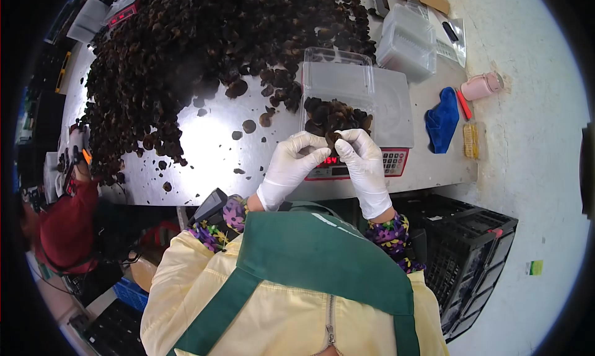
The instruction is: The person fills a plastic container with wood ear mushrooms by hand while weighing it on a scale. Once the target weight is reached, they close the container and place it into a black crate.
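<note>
Looks like a sorting or checking step to me: one dark piece (333, 145) is up at the fingertips, just over the near edge of the clear container (338, 80), which sits on the red-trimmed scale (395, 162). Left hand (290, 167) and right hand (364, 169) both have thumb and fingers nearly closed in a pinch, and the piece is between them (white gloves on both, btw). Whatever the next move is, I'd say it calls for a light grip and not leaning on the container, since the scale could pick that up.

The piece itself is brownish-black, thin-looking and kinda curled, though the fingers hide a lot of it. Similar bits lie in the container, and there's a big dark heap (186, 46) farther out on the shiny metal table (214, 148).
</note>
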Demonstrator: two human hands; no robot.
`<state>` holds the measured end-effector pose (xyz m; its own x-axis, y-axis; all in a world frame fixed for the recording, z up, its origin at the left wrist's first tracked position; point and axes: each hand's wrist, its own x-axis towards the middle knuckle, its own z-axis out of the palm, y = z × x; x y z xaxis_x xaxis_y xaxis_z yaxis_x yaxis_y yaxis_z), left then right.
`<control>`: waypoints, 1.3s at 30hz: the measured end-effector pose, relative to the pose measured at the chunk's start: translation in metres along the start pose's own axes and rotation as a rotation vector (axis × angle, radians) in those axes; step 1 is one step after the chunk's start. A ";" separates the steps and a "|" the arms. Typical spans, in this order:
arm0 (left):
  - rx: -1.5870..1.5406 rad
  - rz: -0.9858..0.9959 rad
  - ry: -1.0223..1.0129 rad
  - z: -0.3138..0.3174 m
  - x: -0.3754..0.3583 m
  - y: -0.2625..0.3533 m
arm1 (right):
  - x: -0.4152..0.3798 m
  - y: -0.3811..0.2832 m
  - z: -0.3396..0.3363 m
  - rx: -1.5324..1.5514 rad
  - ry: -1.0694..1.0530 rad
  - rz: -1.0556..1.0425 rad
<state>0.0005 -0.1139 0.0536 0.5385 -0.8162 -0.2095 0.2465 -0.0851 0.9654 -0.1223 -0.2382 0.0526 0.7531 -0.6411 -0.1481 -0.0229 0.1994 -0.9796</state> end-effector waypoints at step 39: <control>1.490 0.023 0.520 -0.127 -0.062 -0.153 | 0.016 0.006 -0.027 -1.079 0.267 -0.472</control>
<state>0.0314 0.0224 -0.1011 0.8145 -0.5745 0.0812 -0.5787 -0.7946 0.1833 -0.1285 -0.2675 0.0407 0.6790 -0.6420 0.3562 -0.4153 -0.7359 -0.5347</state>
